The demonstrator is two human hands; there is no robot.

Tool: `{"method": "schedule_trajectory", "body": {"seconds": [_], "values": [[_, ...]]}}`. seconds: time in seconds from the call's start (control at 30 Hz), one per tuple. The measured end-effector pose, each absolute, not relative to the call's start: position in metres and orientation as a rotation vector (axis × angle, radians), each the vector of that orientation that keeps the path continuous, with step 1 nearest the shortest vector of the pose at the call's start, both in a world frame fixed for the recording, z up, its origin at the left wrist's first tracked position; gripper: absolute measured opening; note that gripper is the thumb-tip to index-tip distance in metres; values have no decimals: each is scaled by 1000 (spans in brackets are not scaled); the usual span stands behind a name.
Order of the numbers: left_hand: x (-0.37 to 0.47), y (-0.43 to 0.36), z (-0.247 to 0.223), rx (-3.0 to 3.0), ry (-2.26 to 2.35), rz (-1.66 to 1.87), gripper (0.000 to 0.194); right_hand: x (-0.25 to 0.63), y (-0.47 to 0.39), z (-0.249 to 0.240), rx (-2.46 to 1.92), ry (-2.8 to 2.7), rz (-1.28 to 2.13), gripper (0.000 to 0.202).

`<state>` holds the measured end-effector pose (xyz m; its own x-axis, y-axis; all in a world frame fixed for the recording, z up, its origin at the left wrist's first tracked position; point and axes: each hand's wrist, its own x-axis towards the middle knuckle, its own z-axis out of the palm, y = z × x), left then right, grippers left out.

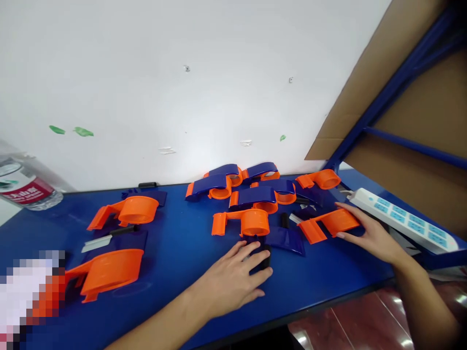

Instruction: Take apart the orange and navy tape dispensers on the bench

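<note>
My left hand (235,274) lies palm down at the front of the blue table, fingers spread over a black roller (268,257) and small dark parts partly hidden below it. Just beyond its fingertips are an orange tape dispenser frame (255,222) and a dark blue cover (286,239). On the right, my right hand (372,236) has its thumb and fingers around the ring end of another orange tape dispenser frame (341,221), which rests at table level. Close to that frame lie a second black roller (285,220) and a metal blade strip (295,218).
Several blue-and-orange tape dispensers (253,195) stand grouped near the white wall (233,97). More orange frames (115,270) lie at left, near a plastic bottle (31,187). A white power strip (404,221) sits at right beside a blue metal frame (386,87).
</note>
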<state>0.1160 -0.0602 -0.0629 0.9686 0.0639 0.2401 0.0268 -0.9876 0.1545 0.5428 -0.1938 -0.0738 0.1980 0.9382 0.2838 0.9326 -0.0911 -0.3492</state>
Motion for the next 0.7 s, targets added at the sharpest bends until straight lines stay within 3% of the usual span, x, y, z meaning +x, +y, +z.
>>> {"method": "schedule_trajectory", "body": {"seconds": [0.13, 0.37, 0.7], "values": [[115, -58, -64, 2945, 100, 272, 44, 548, -196, -86, -2035, -1643, 33, 77], [113, -57, -61, 2874, 128, 207, 47, 556, -204, -91, -2058, -1641, 33, 60], [112, -56, -61, 2826, 165, 185, 49, 554, -206, -70, -1987, -1807, 85, 79]]}}
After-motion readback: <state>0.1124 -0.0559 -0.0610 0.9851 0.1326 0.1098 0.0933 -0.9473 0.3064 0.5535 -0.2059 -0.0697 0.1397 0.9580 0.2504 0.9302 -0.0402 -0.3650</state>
